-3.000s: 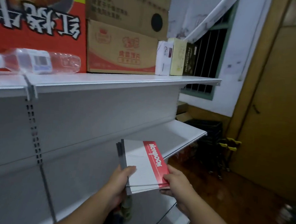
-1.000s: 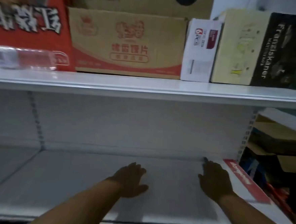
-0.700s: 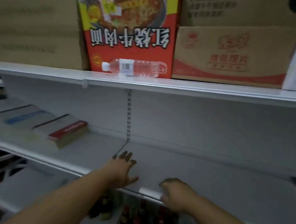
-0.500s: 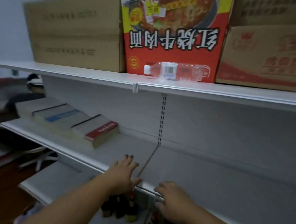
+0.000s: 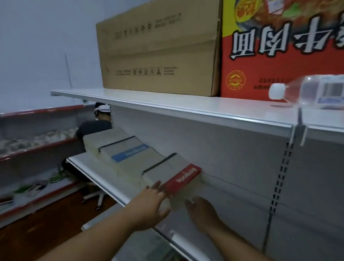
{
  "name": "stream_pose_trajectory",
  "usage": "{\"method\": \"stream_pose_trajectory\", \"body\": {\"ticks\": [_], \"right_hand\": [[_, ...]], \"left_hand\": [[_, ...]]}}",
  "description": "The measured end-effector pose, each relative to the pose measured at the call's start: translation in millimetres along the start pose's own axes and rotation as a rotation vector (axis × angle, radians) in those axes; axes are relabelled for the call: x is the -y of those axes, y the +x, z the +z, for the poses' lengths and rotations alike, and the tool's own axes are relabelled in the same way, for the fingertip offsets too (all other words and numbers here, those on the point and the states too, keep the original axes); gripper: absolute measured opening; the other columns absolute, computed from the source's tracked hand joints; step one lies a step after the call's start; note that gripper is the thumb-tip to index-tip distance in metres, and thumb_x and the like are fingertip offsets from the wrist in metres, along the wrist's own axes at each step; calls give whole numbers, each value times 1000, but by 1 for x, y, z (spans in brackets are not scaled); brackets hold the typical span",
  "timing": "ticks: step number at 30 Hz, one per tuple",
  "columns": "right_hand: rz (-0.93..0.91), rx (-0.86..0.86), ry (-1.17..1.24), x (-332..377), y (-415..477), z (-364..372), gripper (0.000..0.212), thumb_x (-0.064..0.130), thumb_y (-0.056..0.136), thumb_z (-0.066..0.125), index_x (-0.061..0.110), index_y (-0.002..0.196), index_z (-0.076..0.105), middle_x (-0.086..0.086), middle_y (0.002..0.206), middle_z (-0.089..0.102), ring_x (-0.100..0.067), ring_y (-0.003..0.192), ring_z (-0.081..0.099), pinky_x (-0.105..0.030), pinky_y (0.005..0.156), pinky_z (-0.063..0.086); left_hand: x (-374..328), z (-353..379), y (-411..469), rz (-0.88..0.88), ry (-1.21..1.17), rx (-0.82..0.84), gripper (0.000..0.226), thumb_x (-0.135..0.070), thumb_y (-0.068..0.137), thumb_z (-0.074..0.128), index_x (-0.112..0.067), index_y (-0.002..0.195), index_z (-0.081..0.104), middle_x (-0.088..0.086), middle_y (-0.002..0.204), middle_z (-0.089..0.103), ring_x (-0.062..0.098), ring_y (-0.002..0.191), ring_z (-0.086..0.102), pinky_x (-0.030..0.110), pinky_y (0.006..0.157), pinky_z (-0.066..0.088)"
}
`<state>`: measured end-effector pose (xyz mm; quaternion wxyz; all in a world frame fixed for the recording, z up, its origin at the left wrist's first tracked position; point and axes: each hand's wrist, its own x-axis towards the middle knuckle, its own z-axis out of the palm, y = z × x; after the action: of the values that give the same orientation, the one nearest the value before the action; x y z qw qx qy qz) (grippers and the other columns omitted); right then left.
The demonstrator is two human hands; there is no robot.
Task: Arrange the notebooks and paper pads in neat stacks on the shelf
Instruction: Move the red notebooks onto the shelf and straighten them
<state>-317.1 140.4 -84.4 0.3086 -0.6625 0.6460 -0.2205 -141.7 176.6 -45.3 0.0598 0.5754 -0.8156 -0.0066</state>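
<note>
Right, by the look of it you're on the squaring-up step. Three stacks sit in a row on the shelf [image 5: 102, 176], backs against the rear panel: far stack [image 5: 107, 135], blue stack [image 5: 128, 153], and red stack [image 5: 174, 169] nearest you.

Left hand [image 5: 151, 206] is flat, fingers straight, tips touching the red stack's near edge. Right hand [image 5: 202, 212] is relaxed and holds nothing, just beside the stack's right near corner; can't tell if it touches.

Next move, my read: bracket the red stack with both palms, near edge and right side, and nudge it flush with the blue stack. Push low on the paper block, or the top cover may slide off line.

Writing:
- red band reads "Notebook", running sideways from your view
- blue band has white print, too blurred to read
- red carton [image 5: 284, 56] up top has big Chinese characters, upside down, and a round yellow seal
- brown carton [image 5: 158, 48] has handling icons and small illegible print
- bottle [image 5: 316, 90] label unreadable
</note>
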Motion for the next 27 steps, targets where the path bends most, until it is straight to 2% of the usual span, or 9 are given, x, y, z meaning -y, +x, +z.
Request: {"method": "stream_pose_trajectory", "body": {"ticks": [3,6,8,11,15,18,22,24,27], "right_hand": [[63,-7,262,31,38,11,54,45,96,35,1,116,59,-19,107,63,-33,104,61,-29,80,44],[167,-21,418,43,63,29,61,54,88,44,9,128,50,-12,118,62,-30,105,60,-32,83,49],[246,-5,425,40,75,37,74,62,79,49,15,136,40,-6,111,65,-24,91,63,-30,65,53],[264,12,442,36,72,31,41,48,88,51,18,117,54,3,77,65,-10,54,56,-17,39,37],[263,-226,545,36,39,13,25,18,94,52,12,73,65,5,37,53,-6,28,42,-16,34,28],[198,-334,766,61,21,16,23,8,92,51,9,75,67,-3,43,53,-13,36,36,-18,40,23],[91,-301,592,104,29,42,25,14,95,49,16,77,66,3,51,62,-9,41,49,-18,42,36],[68,-277,403,113,38,51,24,30,96,48,25,86,69,9,77,71,-5,69,65,-20,66,51],[72,-444,50,110,53,57,38,45,95,39,24,114,65,-1,125,59,-17,118,52,-23,97,38]], "left_hand": [[35,-2,19,-47,-52,-85,59,-44,95,39,-24,148,22,-2,159,17,14,147,2,30,119,8],[60,3,40,-27,-130,-164,58,-39,95,43,-22,147,26,-3,158,19,13,147,2,26,118,8],[75,4,53,10,-194,-214,57,-41,92,42,-17,144,36,1,154,29,18,146,14,28,117,13],[101,2,68,29,-371,-399,48,-36,85,44,-11,122,60,11,115,65,28,106,60,36,91,52],[128,-15,76,-206,-841,-281,12,-18,92,52,-18,95,65,11,72,68,24,58,63,31,56,51],[139,-26,76,-267,-1264,26,25,-28,95,50,-8,93,65,15,70,71,23,53,64,26,49,50],[151,-25,87,-288,-1686,305,24,-24,93,53,-11,110,61,13,92,69,27,81,66,33,61,55],[163,-15,94,-292,-1770,274,31,-6,90,53,-12,121,55,15,105,67,33,97,63,43,77,55],[183,-6,98,-220,-1789,262,46,4,87,52,-16,129,50,14,118,65,36,107,61,48,81,55]]}}
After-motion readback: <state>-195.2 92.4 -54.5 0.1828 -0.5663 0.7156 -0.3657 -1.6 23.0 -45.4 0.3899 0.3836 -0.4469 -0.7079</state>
